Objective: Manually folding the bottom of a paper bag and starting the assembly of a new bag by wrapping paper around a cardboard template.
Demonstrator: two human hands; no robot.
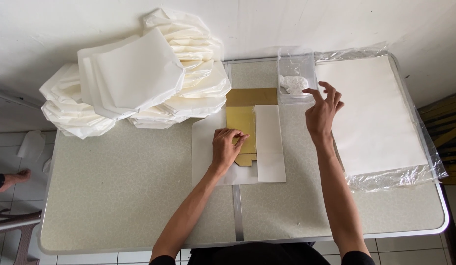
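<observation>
Two bare hands work over a flat gold card blank (241, 125) lying near the middle of the worktop (120, 196); all positions are given relative to this blank.

Head view. The left hand (227, 146) rests on the blank's near left part, fingers curled and pressed together, fingertips down on the gold surface, apparently pinning it so that it cannot slide. A white paper sheet (204, 147) lies beneath the blank and shows to its left, while a folded white strip (270, 142) covers its right side. The right hand (322, 110) hovers to the right of the blank, fingers spread and slightly bent, holding nothing, its fingertips just beside a clear plastic tub (296, 73) holding a white paste-like lump (292, 84); the tub stands at the blank's far right corner, within easy reach. Further right lies a stack of white sheets (375, 113) on opened clear wrapping (400, 176). Left of and beyond the blank sits a heap of folded white paper pieces (134, 78), apart from the working area.
</observation>
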